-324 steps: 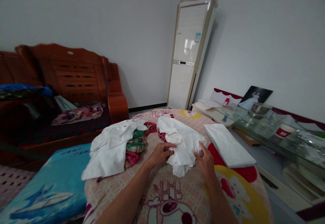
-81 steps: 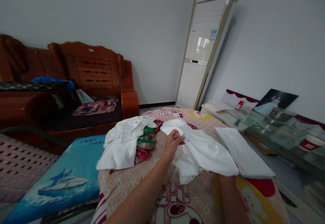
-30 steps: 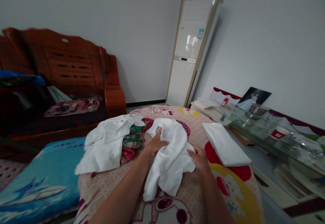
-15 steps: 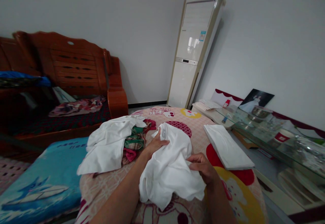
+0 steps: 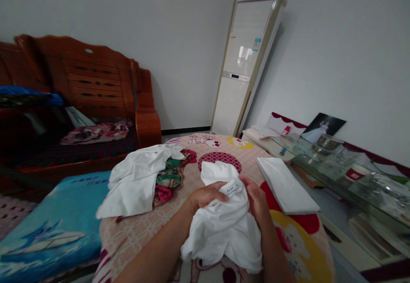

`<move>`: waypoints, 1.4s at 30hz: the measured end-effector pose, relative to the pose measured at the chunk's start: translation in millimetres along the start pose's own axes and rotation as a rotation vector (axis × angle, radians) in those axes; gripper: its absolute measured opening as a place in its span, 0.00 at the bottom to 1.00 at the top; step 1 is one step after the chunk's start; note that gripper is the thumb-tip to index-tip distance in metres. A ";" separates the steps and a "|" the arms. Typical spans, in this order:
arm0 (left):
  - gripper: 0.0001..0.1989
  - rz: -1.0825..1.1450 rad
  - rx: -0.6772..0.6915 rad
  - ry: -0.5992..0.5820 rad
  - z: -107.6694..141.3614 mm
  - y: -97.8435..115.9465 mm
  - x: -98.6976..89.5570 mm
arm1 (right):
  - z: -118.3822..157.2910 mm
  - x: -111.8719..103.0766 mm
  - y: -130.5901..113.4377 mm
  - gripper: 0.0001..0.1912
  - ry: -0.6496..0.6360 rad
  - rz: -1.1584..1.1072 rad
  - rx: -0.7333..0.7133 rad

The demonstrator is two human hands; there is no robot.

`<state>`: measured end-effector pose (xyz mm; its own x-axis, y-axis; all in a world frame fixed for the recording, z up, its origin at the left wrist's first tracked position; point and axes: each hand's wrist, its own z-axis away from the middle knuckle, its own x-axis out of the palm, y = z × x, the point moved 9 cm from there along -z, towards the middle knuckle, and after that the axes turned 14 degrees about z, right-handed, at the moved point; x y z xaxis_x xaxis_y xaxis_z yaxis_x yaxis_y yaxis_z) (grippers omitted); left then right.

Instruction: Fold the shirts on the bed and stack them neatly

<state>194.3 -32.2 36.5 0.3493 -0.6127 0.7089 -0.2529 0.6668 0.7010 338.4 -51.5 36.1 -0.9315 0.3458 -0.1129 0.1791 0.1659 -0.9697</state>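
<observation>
A crumpled white shirt (image 5: 224, 227) with a label at its collar is held over the near part of the round table. My left hand (image 5: 208, 195) grips the collar, its thumb beside the label. My right hand (image 5: 256, 195) is closed on the shirt's right side, with some fingers hidden by cloth. To the left lies a heap of clothes: a white garment (image 5: 134, 184) over a green plaid one (image 5: 169, 174) and a pink one (image 5: 164, 193). Right of my hands rests a flat folded white garment (image 5: 285, 187).
The table wears a patterned pink tablecloth (image 5: 137, 240). A blue padded seat (image 5: 54, 223) and a wooden sofa (image 5: 96, 82) stand at left. A glass shelf (image 5: 336, 180) holding bowls is at right. Behind stands a tall air conditioner (image 5: 235, 60).
My left hand has brought the collar nearer and to the right. My right hand has moved up to the collar area, and the label now faces me.
</observation>
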 end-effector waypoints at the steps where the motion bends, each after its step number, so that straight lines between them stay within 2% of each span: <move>1: 0.22 -0.005 -0.006 0.006 -0.6 -1.3 -0.9 | 0.6 6.6 -3.5 0.28 -0.051 0.042 -0.015; 6: 0.20 -0.036 0.010 0.032 -0.5 0.6 -6.6 | 4.2 20.5 -9.7 0.23 -0.129 0.181 -0.009; 8: 0.21 -0.051 0.009 0.008 -0.6 1.4 -4.2 | 5.9 25.7 -9.3 0.20 -0.175 0.225 -0.018; 10: 0.22 -0.062 0.014 -0.025 -1.3 2.9 -0.2 | 5.6 24.1 -6.8 0.17 -0.163 0.279 -0.029; 12: 0.25 -0.062 0.048 -0.052 -1.7 7.8 2.7 | 2.9 9.3 -1.1 0.15 -0.037 0.310 -0.013; 15: 0.29 -0.075 0.081 -0.056 -0.8 15.9 1.2 | 3.1 -33.9 12.5 0.17 0.316 0.247 0.048; 18: 0.33 -0.148 0.052 -0.068 2.2 19.9 -1.2 | 12.7 -75.4 24.8 0.19 0.633 0.192 0.074; 20: 0.33 -0.180 0.048 -0.081 5.1 23.2 -1.5 | 19.2 -93.6 25.3 0.18 0.761 0.259 0.051; 22: 0.33 -0.162 0.070 -0.086 8.2 28.2 -2.2 | 23.3 -102.9 21.3 0.17 0.824 0.352 0.008; 28: 0.32 0.020 0.264 -0.043 17.5 51.1 -15.6 | 27.4 -100.5 6.5 0.16 0.855 0.405 -0.025; 35: 0.35 0.182 0.519 0.193 36.1 78.5 -54.2 | 25.2 -68.4 -23.1 0.17 0.701 0.400 -0.149; 38: 0.36 0.208 0.555 0.226 41.5 85.5 -61.8 | 25.6 -58.8 -28.1 0.17 0.648 0.417 -0.171; 42: 0.36 0.167 0.525 0.273 41.4 87.2 -70.5 | 26.4 -55.2 -30.0 0.16 0.624 0.416 -0.167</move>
<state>110.2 51.5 50.9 0.4678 -0.3408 0.8155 -0.7106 0.4037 0.5763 376.1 -100.0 65.7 -0.4348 0.8590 -0.2703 0.5676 0.0284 -0.8228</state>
